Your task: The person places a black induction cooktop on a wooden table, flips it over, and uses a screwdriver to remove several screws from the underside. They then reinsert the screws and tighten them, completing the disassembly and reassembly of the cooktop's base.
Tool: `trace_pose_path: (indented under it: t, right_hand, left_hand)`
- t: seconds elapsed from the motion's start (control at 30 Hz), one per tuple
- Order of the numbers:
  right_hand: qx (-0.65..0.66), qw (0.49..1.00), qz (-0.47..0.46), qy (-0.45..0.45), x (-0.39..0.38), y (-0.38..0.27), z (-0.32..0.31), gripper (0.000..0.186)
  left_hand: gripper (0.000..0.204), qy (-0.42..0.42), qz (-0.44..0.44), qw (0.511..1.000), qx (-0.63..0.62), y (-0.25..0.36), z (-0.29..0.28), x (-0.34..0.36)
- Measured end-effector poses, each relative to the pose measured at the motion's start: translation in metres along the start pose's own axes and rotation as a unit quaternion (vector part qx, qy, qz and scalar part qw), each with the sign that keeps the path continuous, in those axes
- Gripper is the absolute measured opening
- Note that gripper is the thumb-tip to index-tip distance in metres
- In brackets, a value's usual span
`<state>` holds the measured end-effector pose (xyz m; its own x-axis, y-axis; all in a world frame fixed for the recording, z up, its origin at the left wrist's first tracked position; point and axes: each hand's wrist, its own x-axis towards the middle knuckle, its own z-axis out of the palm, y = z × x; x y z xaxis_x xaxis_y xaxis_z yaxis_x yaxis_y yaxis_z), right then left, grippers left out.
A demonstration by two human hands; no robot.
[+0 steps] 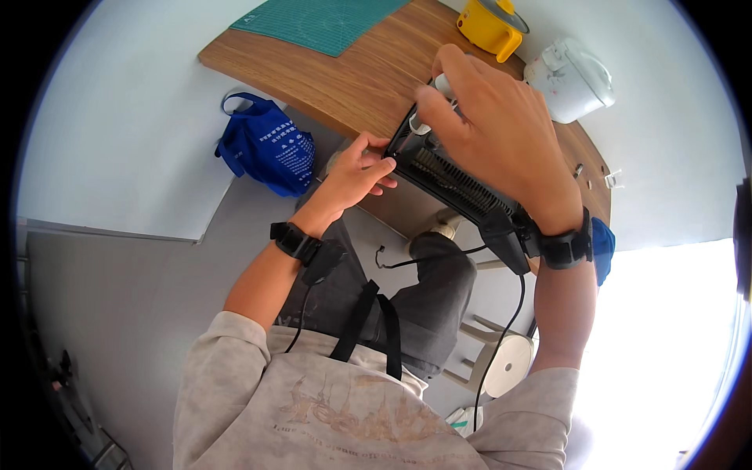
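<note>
A long black object [450, 182] with a ribbed, slotted middle lies tilted at the front edge of the wooden table; I cannot make out its kind. My left hand [356, 178] grips its near-left corner between thumb and fingers. Above its far-left end, my right hand [513, 129] is bent over with thumb and forefinger curled toward a small white piece [445, 86]. Another white bit [418, 125] shows just below the right thumb. The right hand hides much of the object's far side, and what its fingertips hold is partly covered.
The wooden table [345, 90] bears a green cutting mat [321, 23], a yellow pot [489, 27] and a white rice cooker [570, 78]. A blue bag [270, 145] hangs left of the table edge. A pale stool [507, 364] stands below right. Black cables hang from both wrist straps.
</note>
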<state>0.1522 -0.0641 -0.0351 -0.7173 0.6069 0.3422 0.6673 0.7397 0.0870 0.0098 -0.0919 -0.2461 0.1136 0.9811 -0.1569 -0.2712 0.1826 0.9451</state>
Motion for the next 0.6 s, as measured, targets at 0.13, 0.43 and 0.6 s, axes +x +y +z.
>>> trace_pose_path:
  t: [0.13, 0.43, 0.6]
  right_hand:
    - [0.147, 0.981, -0.097, 0.084, -0.005, 0.017, 0.017, 0.028]
    - [0.029, 0.998, -0.034, 0.038, -0.007, 0.011, 0.008, 0.015]
    - [0.116, 0.991, -0.058, 0.032, -0.009, 0.012, 0.011, 0.018]
  left_hand:
    - [0.037, -0.009, -0.002, 1.0, -0.004, 0.001, 0.004, 0.001]
    - [0.037, -0.002, -0.003, 1.0, -0.002, 0.002, 0.002, 0.0]
    - [0.038, -0.003, -0.003, 1.0, 0.0, 0.0, 0.001, -0.001]
